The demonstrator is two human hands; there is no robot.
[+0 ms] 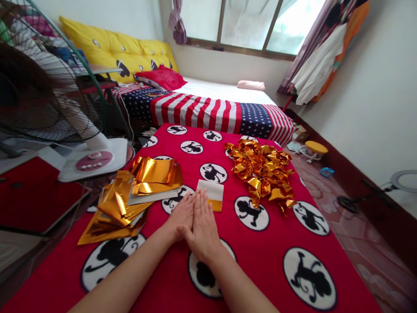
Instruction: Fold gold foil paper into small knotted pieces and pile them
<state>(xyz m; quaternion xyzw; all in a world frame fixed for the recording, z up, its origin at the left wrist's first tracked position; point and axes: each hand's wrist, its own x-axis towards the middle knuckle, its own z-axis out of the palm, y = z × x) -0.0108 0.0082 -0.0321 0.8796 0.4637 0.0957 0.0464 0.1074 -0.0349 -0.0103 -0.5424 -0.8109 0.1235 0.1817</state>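
A small foil paper sheet point(211, 191), pale above with a gold strip along its lower edge, lies on the red cloth point(270, 269). My left hand point(182, 215) rests beside my right hand point(203, 228), the two touching along their inner edges. Both have straight fingers laid flat, with the fingertips over the sheet's left part, which they hide. To the left lies a loose stack of gold foil sheets point(122, 204), some showing pale undersides. On the right is a heap of folded, crinkled gold foil pieces point(260, 167).
A white-based fan point(114, 158) stands left of the cloth-covered surface. Beyond it is a bed with a striped, starred cover point(195, 111) and a red pillow point(163, 78). A yellow-topped stool point(316, 147) stands on the floor at right.
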